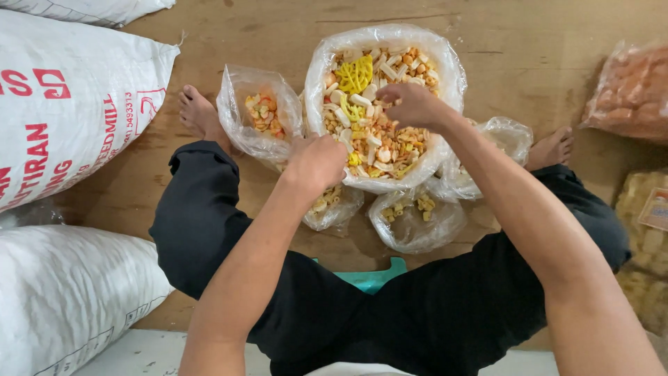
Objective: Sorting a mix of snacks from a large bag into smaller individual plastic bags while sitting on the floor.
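A big clear plastic bag (452, 76) of mixed crackers in yellow, white and orange stands open on the wooden floor between my feet. My right hand (410, 104) hovers over its middle with fingers pinched on a few pieces. My left hand (318, 161) rests at the bag's near left rim, fingers curled under, and what it holds is hidden. A small bag (240, 118) with orange and white crackers sits to the left. Two small bags (416, 221) of pale pieces lie in front, one (334, 205) just beneath my left hand.
Large white woven sacks (69, 104) lie at the left, another (62, 292) below it. Bags of orange crackers (630, 90) and pale crackers (643, 244) stand at the right. A nearly empty clear bag (501, 150) sits by my right foot. I sit on a teal stool (376, 275).
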